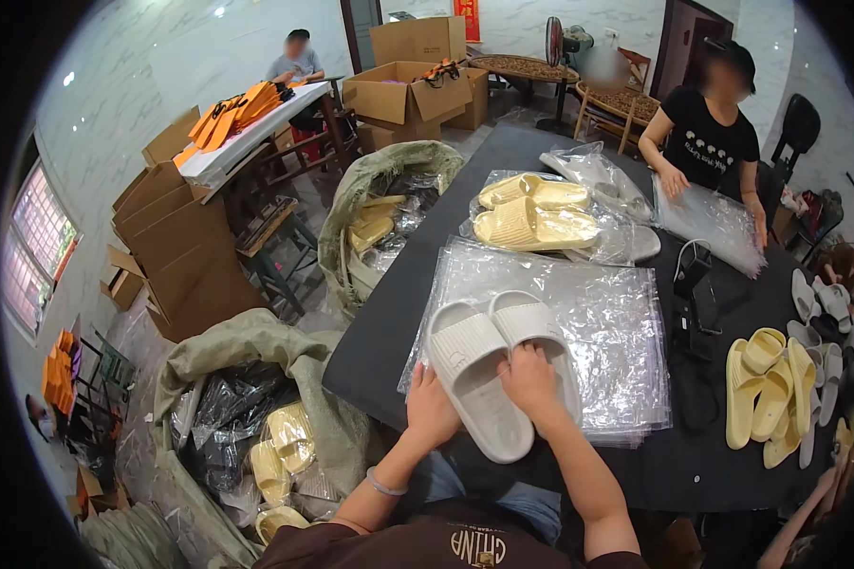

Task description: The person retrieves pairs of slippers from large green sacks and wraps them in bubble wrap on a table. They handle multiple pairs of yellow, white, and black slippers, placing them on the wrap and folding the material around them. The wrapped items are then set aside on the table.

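Note:
A pair of light grey slippers (474, 379) lies side by side over a stack of clear plastic bags (617, 332) on the black-topped table. My right hand (529, 381) is closed on the pair, its fingers at the foot opening of the right slipper and beside the left one. At the left edge of the bags, my left hand (431, 408) rests against the outer side of the left slipper, fingers fairly straight; its fingertips are partly hidden. Just beyond the stack sit bagged yellow slippers (536, 223) and bagged grey slippers (603, 185).
Loose yellow slippers (769, 389) and grey ones (830, 379) lie at the right. A black stand (697, 294) is beside the bags. Woven sacks (247, 346) with bagged slippers stand at the left. Across the table a co-worker (712, 133) handles plastic bags (716, 223).

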Demonstrator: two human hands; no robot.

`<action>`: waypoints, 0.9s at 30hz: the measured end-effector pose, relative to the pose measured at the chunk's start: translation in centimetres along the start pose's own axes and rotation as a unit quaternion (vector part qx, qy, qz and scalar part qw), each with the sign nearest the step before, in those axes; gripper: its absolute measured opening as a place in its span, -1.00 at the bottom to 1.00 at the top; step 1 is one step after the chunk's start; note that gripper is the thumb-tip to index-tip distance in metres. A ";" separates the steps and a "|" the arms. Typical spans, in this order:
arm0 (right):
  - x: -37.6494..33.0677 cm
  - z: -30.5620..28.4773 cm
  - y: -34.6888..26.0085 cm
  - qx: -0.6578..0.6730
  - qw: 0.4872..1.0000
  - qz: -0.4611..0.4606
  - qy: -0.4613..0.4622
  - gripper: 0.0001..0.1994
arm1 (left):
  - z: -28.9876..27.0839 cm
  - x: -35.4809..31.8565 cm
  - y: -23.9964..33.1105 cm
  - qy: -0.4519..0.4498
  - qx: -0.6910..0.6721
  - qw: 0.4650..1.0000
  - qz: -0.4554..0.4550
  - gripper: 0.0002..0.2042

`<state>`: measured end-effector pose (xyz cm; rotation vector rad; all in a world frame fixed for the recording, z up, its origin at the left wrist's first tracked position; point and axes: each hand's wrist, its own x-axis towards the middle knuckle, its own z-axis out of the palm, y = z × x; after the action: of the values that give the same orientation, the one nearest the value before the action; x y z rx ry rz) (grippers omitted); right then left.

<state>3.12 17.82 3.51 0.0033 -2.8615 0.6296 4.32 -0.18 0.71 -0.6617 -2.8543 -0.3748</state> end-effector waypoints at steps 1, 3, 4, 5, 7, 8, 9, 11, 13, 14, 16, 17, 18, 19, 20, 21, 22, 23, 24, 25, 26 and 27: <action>0.0 -0.3 0.3 -0.014 1.000 0.024 0.000 -0.70 | -0.1 -0.1 0.1 0.008 0.012 1.000 -0.007 -0.44; 0.2 -1.6 1.8 -0.047 0.997 0.067 -0.002 -0.70 | 0.0 -0.3 0.2 0.035 0.002 0.999 -0.020 -0.42; 0.3 -2.2 2.9 -0.066 0.993 0.101 0.009 -0.70 | 0.0 -0.3 0.3 0.052 -0.019 0.998 -0.021 -0.41; 0.3 -2.8 4.3 -0.086 0.987 0.137 0.022 -0.70 | 0.2 -0.2 0.4 0.069 -0.042 0.997 -0.018 -0.40; 0.6 -3.3 7.1 -0.082 0.971 0.212 0.080 -0.68 | 0.1 -0.2 0.3 0.066 -0.032 0.997 -0.016 -0.37; 0.8 -3.5 8.2 -0.079 0.965 0.229 0.104 -0.68 | 0.0 -0.2 0.4 0.068 -0.032 0.997 -0.016 -0.37; 1.0 -3.6 9.0 -0.075 0.958 0.245 0.128 -0.67 | 0.0 -0.2 0.5 0.069 -0.032 0.997 -0.016 -0.37; 1.0 -3.8 9.6 -0.062 0.950 0.260 0.161 -0.67 | 0.0 -0.3 0.5 0.064 -0.028 0.997 -0.016 -0.36; 0.6 -4.1 9.4 -0.042 0.948 0.257 0.182 -0.68 | -0.1 -0.2 0.5 0.053 -0.028 0.998 -0.019 -0.36; 0.5 -4.1 9.5 -0.043 0.945 0.226 0.234 -0.69 | -0.2 -0.2 0.6 0.044 -0.031 0.998 -0.022 -0.36; 0.1 -4.1 9.6 -0.044 0.927 0.161 0.335 -0.71 | -0.3 -0.3 0.6 0.038 -0.033 0.998 -0.025 -0.35; -0.1 -4.4 9.3 -0.024 0.935 0.148 0.321 -0.73 | -0.3 -0.3 0.7 0.042 -0.033 0.998 -0.025 -0.35; -0.5 -4.8 8.6 -0.004 0.942 0.135 0.306 -0.75 | -0.3 -0.3 0.7 0.046 -0.033 0.998 -0.024 -0.34; -0.9 -4.9 8.1 0.016 0.949 0.122 0.292 -0.76 | -0.4 -0.4 0.7 0.043 -0.031 0.998 -0.027 -0.34; -1.3 -4.5 8.2 0.020 0.965 0.093 0.244 -0.82 | -0.5 -0.3 0.8 0.042 -0.032 0.998 -0.025 -0.34; -1.4 -4.8 7.3 0.036 0.981 0.058 0.180 -0.82 | -0.4 -0.2 0.8 0.039 -0.033 0.998 -0.022 -0.34; -1.5 -5.0 6.0 0.053 0.992 0.023 0.115 -0.81 | -0.3 -0.2 0.8 0.039 -0.029 0.999 -0.021 -0.33; -1.4 -4.4 5.3 0.040 0.998 0.001 0.043 -0.77 | -0.4 -0.1 0.9 0.037 -0.034 0.998 -0.024 -0.34; -1.3 -3.6 4.8 0.030 0.999 -0.019 -0.029 -0.74 | -0.4 -0.2 0.8 0.031 -0.011 0.999 -0.018 -0.34; -1.3 -3.3 4.6 0.013 1.000 -0.017 -0.023 -0.71 | -0.4 -0.2 0.7 0.027 0.011 1.000 -0.012 -0.34; -1.3 -2.9 4.3 -0.002 1.000 -0.017 -0.017 -0.69 | -0.3 -0.2 0.6 0.029 0.008 0.999 -0.012 -0.34; -1.3 -2.7 4.3 -0.018 1.000 -0.017 -0.012 -0.67 | -0.2 -0.2 0.6 0.032 0.005 0.999 -0.011 -0.34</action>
<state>4.76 22.85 3.87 0.0542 -2.8890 0.5756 4.79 0.19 1.02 -0.6051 -2.8044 -0.3788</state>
